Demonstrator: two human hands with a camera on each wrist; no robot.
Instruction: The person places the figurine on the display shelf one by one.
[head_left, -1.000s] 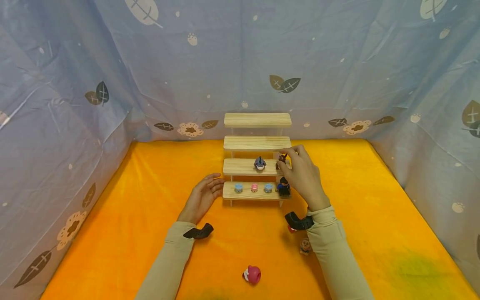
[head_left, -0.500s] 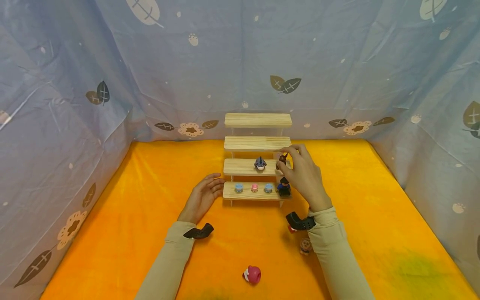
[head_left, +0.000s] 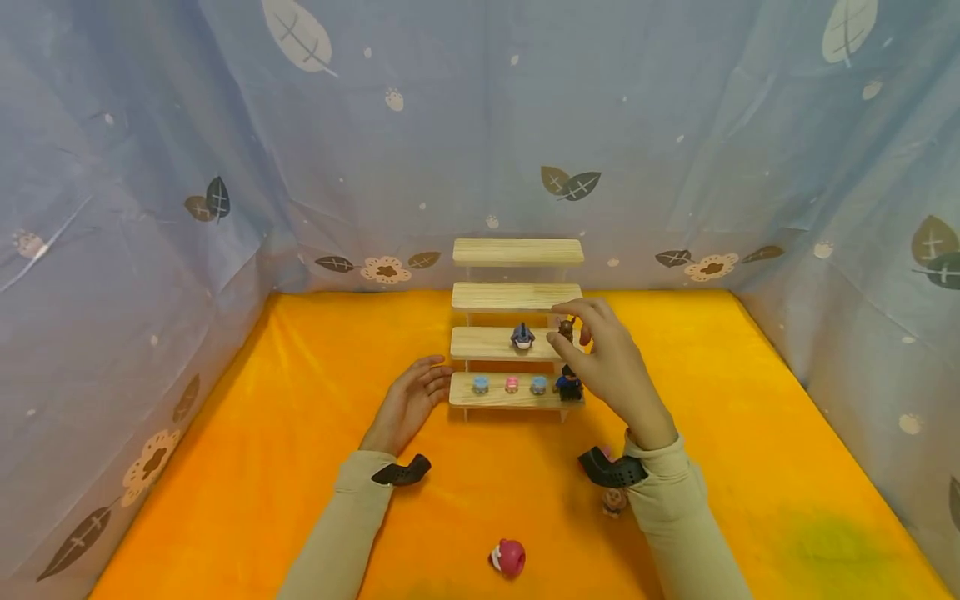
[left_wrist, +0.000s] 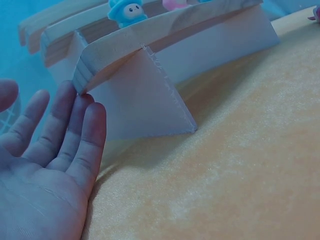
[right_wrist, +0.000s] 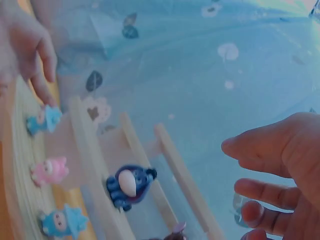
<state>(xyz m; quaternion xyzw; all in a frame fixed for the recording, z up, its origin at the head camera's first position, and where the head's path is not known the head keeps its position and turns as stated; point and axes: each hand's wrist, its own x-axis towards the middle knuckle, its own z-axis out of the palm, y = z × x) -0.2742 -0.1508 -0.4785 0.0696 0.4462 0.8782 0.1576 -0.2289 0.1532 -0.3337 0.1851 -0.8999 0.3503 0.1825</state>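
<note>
A stepped wooden display shelf (head_left: 517,250) stands at centre in the head view. On its second board from the bottom sit a grey-blue donkey figurine (head_left: 522,337) and, at the right end, a brown figurine (head_left: 567,331) with upright ears. My right hand (head_left: 617,367) hovers there, thumb and index finger spread apart, partly covering the brown figurine. The lowest board carries a blue figurine (head_left: 481,384), a pink figurine (head_left: 512,384), another blue figurine (head_left: 538,385) and a dark-clothed figurine (head_left: 569,385). My left hand (left_wrist: 50,170), fingers extended, has its fingertips at that board's left end.
A red-pink figurine (head_left: 511,557) lies on the orange cloth (head_left: 360,533) nearer the person. Beside the right sleeve is a small brownish figurine (head_left: 613,502), with a pink item (head_left: 607,452) mostly hidden behind the wrist camera. Patterned blue curtains (head_left: 420,150) enclose the back and sides.
My right thumb and index finger have parted from the brown figurine, which stays on the board. The left hand holds its place at the shelf. The head view has tilted slightly upward.
</note>
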